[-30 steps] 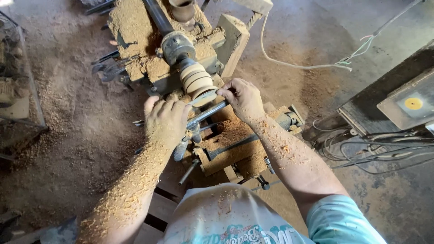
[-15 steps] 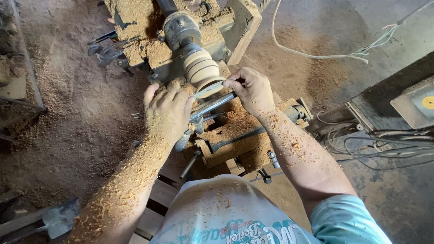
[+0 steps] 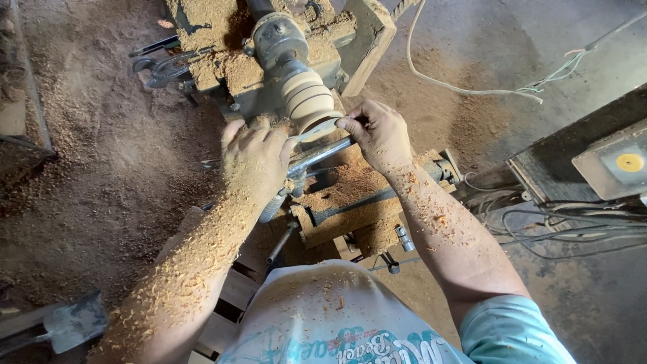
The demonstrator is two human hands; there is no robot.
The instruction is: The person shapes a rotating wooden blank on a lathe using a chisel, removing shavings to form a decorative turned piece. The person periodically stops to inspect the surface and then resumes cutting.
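A pale, ribbed wooden workpiece [image 3: 307, 101] sits mounted on a sawdust-covered wood lathe [image 3: 283, 40]. My left hand [image 3: 255, 156] lies palm down over the metal tool rest and grips a long turning tool [image 3: 317, 156] near the wood. My right hand [image 3: 379, 132] is closed around the same tool, with its fingertips just beside the workpiece's lower end. The tool's cutting tip is hidden between hand and wood. Both forearms are coated in wood shavings.
Sawdust covers the floor [image 3: 101, 168] on the left. A white cable [image 3: 465, 87] runs across the floor at upper right. A dark box with a yellow disc [image 3: 617, 165] and tangled wires [image 3: 573, 229] sit at right. A metal scoop [image 3: 74, 323] lies lower left.
Both hands stay on the tool at the workpiece. The camera has drawn nearer to the lathe and tilted down, so the hands appear lower and my shirt fills more of the bottom.
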